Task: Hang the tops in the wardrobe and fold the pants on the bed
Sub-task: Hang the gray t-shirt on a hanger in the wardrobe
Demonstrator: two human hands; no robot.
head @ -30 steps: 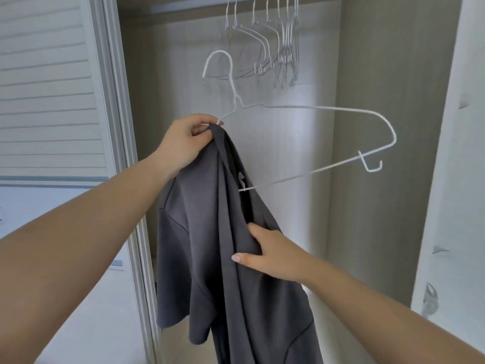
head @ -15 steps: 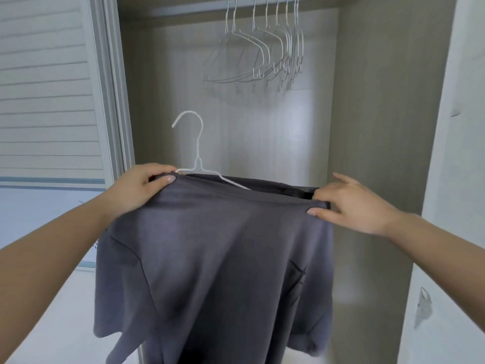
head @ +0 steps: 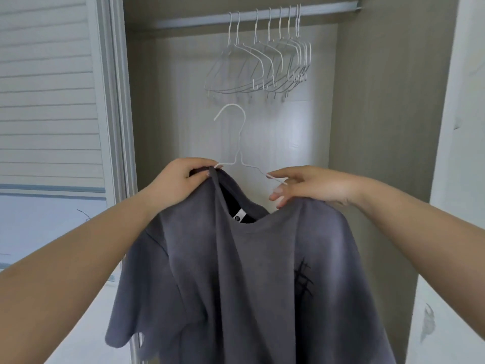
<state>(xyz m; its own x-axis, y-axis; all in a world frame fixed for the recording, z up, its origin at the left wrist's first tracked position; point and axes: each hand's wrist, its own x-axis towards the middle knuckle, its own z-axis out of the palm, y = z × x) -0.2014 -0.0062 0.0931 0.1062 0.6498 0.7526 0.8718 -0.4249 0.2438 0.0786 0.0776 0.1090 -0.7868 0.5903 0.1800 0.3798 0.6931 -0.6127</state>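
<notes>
A: Since the half-second-earlier frame, we note the grey T-shirt (head: 249, 279) has turned so its neck opening and inner label face us; before, its collar was stretched flat between our hands.

B: Confirmed. Nearest us, the shirt hangs from the white wire hanger (head: 237, 143), hem out of frame, with a dark scratch-like print on its right side.

A: Our left hand (head: 181, 179)?

B: Fingers curled, pinching the collar fabric together with the hanger's left shoulder wire.

A: Right hand (head: 309, 183)?

B: It has shifted inward. Thumb and forefinger pinch the bare right shoulder wire; the lower fingers are loosely extended and touch the shirt's shoulder edge.

A: Hanger hook?

B: Upright above our hands, in free air, below the rail (head: 262, 15) and not touching it.

A: Farther back?

B: We log a cluster of empty wire hangers (head: 262, 67) on the rail inside the open wardrobe (head: 380, 127). Its sliding door frame (head: 115, 101) stands at left.
</notes>
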